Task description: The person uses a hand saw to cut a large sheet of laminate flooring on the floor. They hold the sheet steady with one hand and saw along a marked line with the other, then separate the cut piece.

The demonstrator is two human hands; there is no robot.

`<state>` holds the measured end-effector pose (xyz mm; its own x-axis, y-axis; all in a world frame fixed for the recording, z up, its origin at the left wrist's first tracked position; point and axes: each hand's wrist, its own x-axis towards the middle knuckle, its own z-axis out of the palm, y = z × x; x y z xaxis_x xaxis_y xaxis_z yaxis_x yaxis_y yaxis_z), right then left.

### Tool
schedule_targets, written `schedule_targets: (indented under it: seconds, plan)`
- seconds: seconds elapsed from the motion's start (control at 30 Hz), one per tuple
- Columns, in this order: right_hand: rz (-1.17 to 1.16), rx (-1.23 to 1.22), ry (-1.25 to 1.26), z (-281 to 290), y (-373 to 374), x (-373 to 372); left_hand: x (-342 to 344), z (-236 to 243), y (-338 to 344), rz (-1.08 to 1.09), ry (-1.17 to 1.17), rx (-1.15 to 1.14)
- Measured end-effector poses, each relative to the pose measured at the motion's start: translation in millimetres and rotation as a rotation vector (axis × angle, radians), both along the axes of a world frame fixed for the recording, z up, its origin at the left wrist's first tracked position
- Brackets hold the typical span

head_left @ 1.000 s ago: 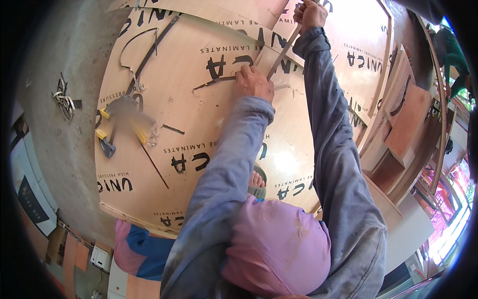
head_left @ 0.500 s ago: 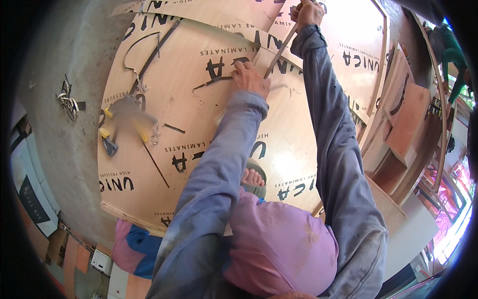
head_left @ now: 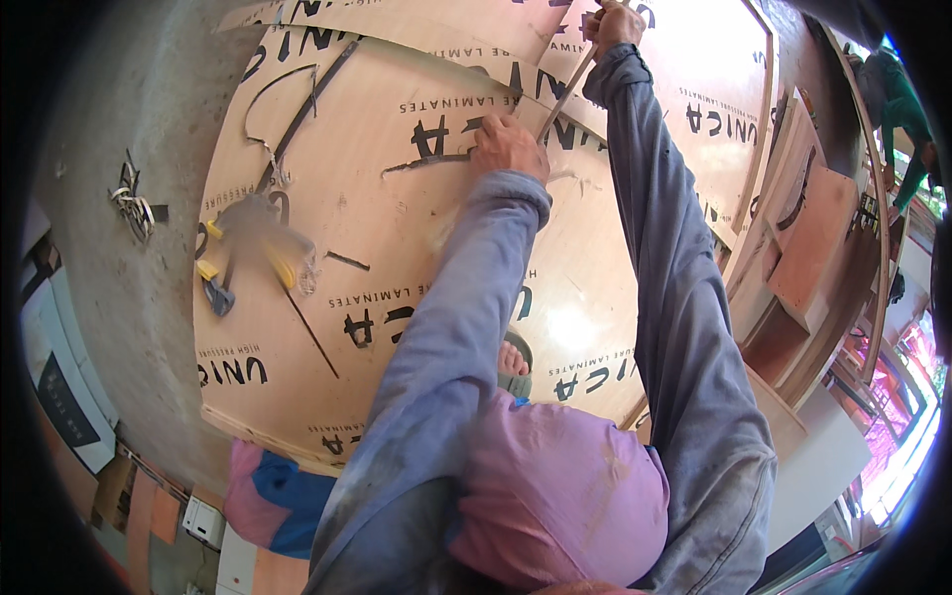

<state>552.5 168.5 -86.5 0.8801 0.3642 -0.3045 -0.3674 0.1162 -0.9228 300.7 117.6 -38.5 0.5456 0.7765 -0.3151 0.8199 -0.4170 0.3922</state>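
My left hand [head_left: 511, 147] is closed, its fingers curled down over the printed wooden board [head_left: 446, 258]. A thin greyish strip [head_left: 567, 94] runs from it up to my right hand [head_left: 615, 25], which is closed around the strip's far end near the top edge. The strip looks taut and straight. To the left of my left hand, a dark, slightly curved strip [head_left: 426, 162] lies on the board and reaches its fingers; whether the two strips are one piece is hidden by the hand. Both hands come out of greyish-blue sleeves.
Tools with yellow and dark handles [head_left: 220, 290], partly blurred, lie on the board's left side. Near them are a long dark bar [head_left: 307, 114] and a thin rod [head_left: 312, 332]. Tangled strips [head_left: 131, 203] lie on the floor. Stacked boards [head_left: 813, 248] stand right; a person in green [head_left: 900, 119] is beyond.
My left hand has shifted slightly up and to the right, toward my right hand. The right hand has barely moved. The person in green at far right has shifted.
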Motion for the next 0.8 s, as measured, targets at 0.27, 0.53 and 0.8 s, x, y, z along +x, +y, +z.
schedule_targets:
  seconds: [0.27, 0.53, 0.8]
  plan:
    - [-0.041, -0.042, 0.024, -34, -4, 32, 13, -5, -6, 0.041, -0.031, 0.031]
    - [-0.035, -0.136, -0.174, 47, -5, -8, 0, -32, -13, 0.141, -0.054, 0.052]
    - [0.083, -0.299, -0.350, 61, -56, -84, -172, 22, -9, -0.071, -0.379, 0.072]
